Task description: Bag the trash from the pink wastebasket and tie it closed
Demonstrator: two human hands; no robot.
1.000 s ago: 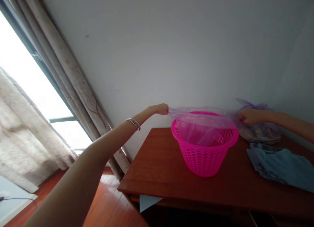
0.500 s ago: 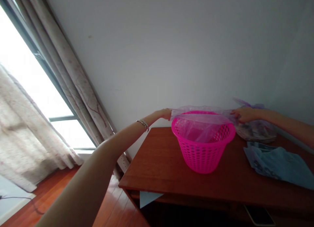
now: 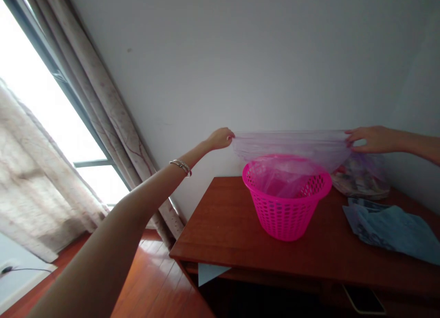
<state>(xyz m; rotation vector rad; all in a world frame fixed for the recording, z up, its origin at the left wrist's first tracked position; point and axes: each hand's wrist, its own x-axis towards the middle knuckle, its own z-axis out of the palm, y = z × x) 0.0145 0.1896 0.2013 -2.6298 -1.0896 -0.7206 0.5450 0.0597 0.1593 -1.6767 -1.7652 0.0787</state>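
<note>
A bright pink plastic basket (image 3: 287, 217) with holes in its wall stands upright on the brown desk (image 3: 220, 226). A thin, see-through purple plastic bag (image 3: 288, 146) hangs down into it, its top edge stretched tight above the basket's far rim. My left hand (image 3: 222, 138), with bracelets at the wrist, is closed on the left end of that edge. At the right end, my right hand (image 3: 366, 139) pinches the bag between thumb and fingers. Both hands are above the rim and out beyond its sides.
Behind the basket's right side lies a filled clear bag (image 3: 360, 178). Nearer me are bluish plastic packages (image 3: 395, 231). A phone (image 3: 364, 299) lies on a lower level under the desk's front edge. A patterned curtain (image 3: 92, 102) hangs by the window at left.
My hands have risen and moved farther apart, drawing the bag's edge up and wider above the basket. The basket stays in place on the desk.
</note>
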